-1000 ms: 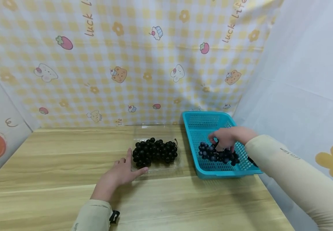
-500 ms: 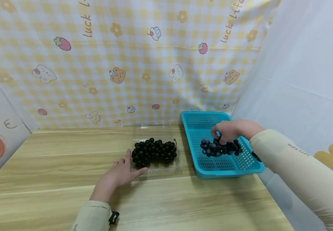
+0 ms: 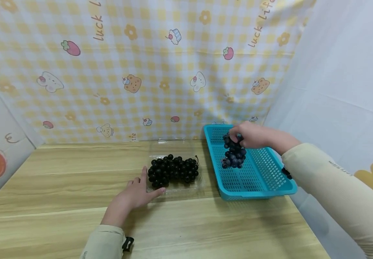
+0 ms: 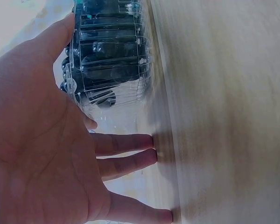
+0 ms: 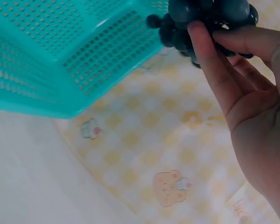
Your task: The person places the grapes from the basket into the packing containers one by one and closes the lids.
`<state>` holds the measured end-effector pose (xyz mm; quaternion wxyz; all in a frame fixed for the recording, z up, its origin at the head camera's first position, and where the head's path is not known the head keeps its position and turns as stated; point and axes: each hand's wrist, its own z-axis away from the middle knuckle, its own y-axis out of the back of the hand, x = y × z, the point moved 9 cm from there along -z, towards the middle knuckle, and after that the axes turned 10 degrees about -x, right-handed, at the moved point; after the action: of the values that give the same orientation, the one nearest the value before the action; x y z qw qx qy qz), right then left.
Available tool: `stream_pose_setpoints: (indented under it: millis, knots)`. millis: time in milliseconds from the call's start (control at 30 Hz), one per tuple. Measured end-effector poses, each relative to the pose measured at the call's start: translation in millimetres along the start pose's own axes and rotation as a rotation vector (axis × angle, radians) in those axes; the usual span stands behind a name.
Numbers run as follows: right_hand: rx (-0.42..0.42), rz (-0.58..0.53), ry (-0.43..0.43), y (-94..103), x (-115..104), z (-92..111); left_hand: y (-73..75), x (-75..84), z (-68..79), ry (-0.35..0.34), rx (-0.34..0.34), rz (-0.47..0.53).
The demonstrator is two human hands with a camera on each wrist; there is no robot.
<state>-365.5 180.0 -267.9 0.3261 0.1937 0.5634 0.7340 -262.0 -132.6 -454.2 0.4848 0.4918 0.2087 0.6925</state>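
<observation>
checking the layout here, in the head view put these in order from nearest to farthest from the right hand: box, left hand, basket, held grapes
1. Held grapes: in the right hand's grip.
2. Basket: below that hand.
3. Box: left of the basket.
4. Left hand: at the box's near left corner.

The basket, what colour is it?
The basket is turquoise, seen best in the head view.

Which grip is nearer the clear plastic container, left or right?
Left. The left grip is right at the near left corner of the clear plastic container; the right grip is off to its right, over the blue basket, holding dark grapes.
</observation>
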Motion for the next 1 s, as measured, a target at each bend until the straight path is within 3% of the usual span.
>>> stream_pose_setpoints:
  millis: [367, 667, 1000]
  knots:
    - [0.053, -0.021, 0.069, 25.2, -42.0, -14.3, -0.1, -0.4, 1.7, -0.004, 0.001, 0.006]
    - [0.191, 0.007, 0.260, 35.3, -93.2, -26.7, 1.0, 0.1, 1.5, -0.008, 0.005, 0.005]
    - [0.147, -0.019, 0.367, 24.7, -138.6, -46.3, 0.1, -3.3, -2.8, -0.003, 0.004, 0.018]
